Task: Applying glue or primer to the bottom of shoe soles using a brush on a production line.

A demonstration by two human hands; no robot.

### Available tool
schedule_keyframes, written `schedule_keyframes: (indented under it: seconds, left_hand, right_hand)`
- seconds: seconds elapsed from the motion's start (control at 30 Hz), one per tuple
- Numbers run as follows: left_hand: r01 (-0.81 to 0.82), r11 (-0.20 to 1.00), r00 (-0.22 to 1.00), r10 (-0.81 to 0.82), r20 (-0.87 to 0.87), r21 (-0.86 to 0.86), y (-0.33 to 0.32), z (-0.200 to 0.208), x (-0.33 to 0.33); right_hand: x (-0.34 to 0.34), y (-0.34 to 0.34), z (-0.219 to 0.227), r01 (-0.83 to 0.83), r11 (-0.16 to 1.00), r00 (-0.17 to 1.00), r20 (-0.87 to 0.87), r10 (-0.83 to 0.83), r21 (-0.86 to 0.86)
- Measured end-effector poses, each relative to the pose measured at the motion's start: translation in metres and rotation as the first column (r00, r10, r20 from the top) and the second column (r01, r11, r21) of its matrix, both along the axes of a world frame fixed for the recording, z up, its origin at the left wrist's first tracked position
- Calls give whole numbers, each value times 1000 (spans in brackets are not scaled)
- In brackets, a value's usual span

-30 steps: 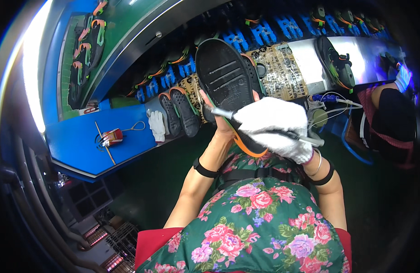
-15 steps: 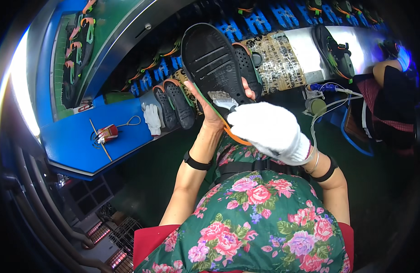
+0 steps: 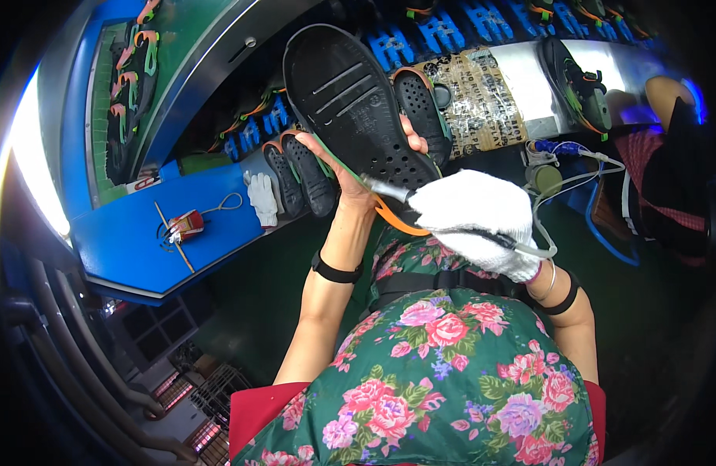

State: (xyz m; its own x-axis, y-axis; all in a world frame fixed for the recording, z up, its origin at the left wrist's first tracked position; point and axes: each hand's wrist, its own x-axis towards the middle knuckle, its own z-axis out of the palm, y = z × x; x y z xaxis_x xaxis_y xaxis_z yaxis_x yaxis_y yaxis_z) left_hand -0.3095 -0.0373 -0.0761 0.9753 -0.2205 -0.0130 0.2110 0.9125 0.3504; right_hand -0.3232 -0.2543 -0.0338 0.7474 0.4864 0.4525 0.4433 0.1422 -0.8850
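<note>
My bare left hand (image 3: 353, 186) grips a large black shoe sole (image 3: 338, 89) from beneath, fingers around both edges. Slots cross its front part and small holes dot its heel. Green shows along one edge, and an orange strap (image 3: 397, 217) loops out at the near end. In a white knitted glove, my right hand (image 3: 482, 217) is closed around a brush (image 3: 391, 189) with a clear hose running from its handle. The bristle end is at the sole's left heel edge, close to my left palm; whether it touches is hard to tell.
Several black soles (image 3: 307, 175) stand behind my hands. A finished-looking shoe (image 3: 571, 85) lies on the metal bench at right, beside a taped cardboard sheet (image 3: 478, 97). The blue side table (image 3: 125, 241) bears a red packet and a spare glove (image 3: 262, 198). Another person sits at right.
The brush has moved from the heel's face to its left edge, and its hose now shows beneath my glove. The sole has shifted slightly up and left.
</note>
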Motion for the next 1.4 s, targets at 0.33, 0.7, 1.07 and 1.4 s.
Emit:
schedule_keyframes:
  seconds: [0.33,0.7,1.07,1.4]
  left_hand:
    - [-26,999,997,24,71,34,8,-5,10]
    - [-65,997,976,55,211,43,11,0,22]
    - [-13,998,956,-4,294,56,8,3,36]
    - [66,994,968,-84,235,84,5,-2,42]
  right_hand:
    - [0,-3,-4,8,1000,1000,15,-8,16]
    - [-5,-3,2,27,1000,999,24,-27,-10]
    - [-6,-8,2,42,999,999,-12,-42,29]
    - [-12,-15,-1,-66,996,998,-22,65,-57]
